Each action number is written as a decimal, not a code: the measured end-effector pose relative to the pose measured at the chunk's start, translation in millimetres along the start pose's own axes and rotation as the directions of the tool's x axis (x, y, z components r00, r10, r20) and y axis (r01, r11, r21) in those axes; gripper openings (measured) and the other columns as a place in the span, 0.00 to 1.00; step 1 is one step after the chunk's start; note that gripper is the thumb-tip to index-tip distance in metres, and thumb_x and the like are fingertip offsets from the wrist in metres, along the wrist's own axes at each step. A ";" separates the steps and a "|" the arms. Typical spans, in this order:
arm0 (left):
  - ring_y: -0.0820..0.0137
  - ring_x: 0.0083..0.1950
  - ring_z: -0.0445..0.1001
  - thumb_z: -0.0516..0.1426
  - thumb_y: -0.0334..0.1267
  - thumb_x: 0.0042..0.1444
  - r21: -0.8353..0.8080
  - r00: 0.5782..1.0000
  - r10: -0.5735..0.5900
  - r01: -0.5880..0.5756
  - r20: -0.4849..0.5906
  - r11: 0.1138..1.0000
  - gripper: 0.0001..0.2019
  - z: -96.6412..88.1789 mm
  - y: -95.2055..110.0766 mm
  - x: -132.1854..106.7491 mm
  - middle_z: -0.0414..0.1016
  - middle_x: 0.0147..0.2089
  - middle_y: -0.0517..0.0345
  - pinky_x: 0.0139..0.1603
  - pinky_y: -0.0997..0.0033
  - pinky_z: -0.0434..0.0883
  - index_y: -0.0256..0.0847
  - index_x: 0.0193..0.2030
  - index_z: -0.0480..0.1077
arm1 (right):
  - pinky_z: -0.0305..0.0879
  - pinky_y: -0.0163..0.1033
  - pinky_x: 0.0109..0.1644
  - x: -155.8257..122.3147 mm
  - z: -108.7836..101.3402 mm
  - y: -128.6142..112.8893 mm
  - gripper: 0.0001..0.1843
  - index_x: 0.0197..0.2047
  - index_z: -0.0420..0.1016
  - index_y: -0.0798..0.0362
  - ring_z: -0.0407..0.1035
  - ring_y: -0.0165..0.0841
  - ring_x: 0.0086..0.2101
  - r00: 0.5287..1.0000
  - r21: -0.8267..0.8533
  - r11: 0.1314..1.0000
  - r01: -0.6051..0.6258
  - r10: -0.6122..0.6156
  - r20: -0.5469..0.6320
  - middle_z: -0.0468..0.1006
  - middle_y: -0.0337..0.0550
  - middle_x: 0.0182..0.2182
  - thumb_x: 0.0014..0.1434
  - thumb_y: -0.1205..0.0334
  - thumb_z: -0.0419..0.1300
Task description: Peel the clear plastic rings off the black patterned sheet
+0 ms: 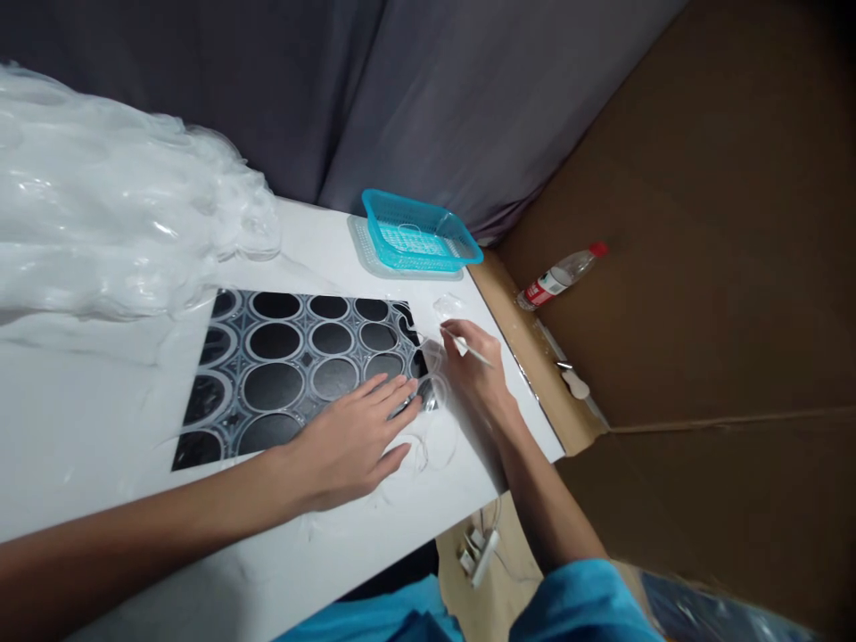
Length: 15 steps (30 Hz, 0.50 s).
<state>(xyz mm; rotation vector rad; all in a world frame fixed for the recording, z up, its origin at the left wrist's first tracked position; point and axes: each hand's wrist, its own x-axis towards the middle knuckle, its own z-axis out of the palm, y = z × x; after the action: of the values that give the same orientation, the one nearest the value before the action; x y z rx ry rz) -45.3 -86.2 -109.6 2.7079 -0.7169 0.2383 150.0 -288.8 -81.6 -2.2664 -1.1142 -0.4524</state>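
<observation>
My left hand [361, 437] lies flat with fingers outstretched on the lower right part of a clear plastic sheet with rows of ring outlines [306, 358]. Dark material shows through the rings from beneath. Just past the sheet's right edge, my right hand [476, 361] is closed around a slim white pen-like tool [473, 351]; its tip is too small to make out. Loose clear plastic rings and strips [433, 392] lie between the two hands. A small clear scrap [448, 308] rests beyond my right hand.
A large heap of clear plastic sheets [127, 205] covers the table's far left. At the back stands a blue plastic basket [421, 236]. Right of the white table [348, 544] are a red-capped bottle [562, 278] and a white-handled tool [575, 383]. A power strip [485, 557] lies below.
</observation>
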 end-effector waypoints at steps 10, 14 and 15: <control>0.53 0.85 0.54 0.41 0.52 0.83 -0.023 1.000 -0.017 0.017 0.001 1.000 0.30 0.2 1.7 0.2 0.56 0.84 0.42 0.83 0.47 0.52 0.37 0.79 0.63 | 0.72 0.44 0.44 113.2 -14.4 56.4 0.10 0.41 0.81 0.53 0.79 0.40 0.36 0.966 -0.063 0.997 -0.047 0.029 -0.257 0.84 0.44 0.37 0.72 0.60 0.61; 0.53 0.84 0.56 0.41 0.52 0.83 -0.024 0.999 -0.012 0.011 -0.034 1.000 0.29 -3.7 1.9 1.0 0.57 0.83 0.41 0.82 0.48 0.55 0.38 0.79 0.63 | 0.73 0.43 0.44 155.8 -18.0 53.9 0.10 0.42 0.81 0.51 0.78 0.36 0.37 0.948 -0.071 0.996 0.061 -0.080 -0.307 0.84 0.42 0.38 0.73 0.58 0.62; 0.52 0.84 0.56 0.41 0.51 0.83 -0.018 0.999 0.000 -0.001 -0.054 1.000 0.29 -5.0 1.9 1.0 0.57 0.83 0.41 0.82 0.48 0.56 0.37 0.79 0.63 | 0.74 0.44 0.45 165.8 -15.8 54.7 0.10 0.42 0.81 0.51 0.78 0.36 0.38 0.943 -0.083 0.993 0.081 -0.103 -0.316 0.84 0.42 0.39 0.73 0.57 0.61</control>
<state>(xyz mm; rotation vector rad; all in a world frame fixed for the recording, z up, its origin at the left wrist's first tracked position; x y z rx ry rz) -45.8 -86.4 -104.2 2.6736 -0.7003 0.3024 291.9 -224.6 -1.2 -2.1057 -1.0511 -0.8753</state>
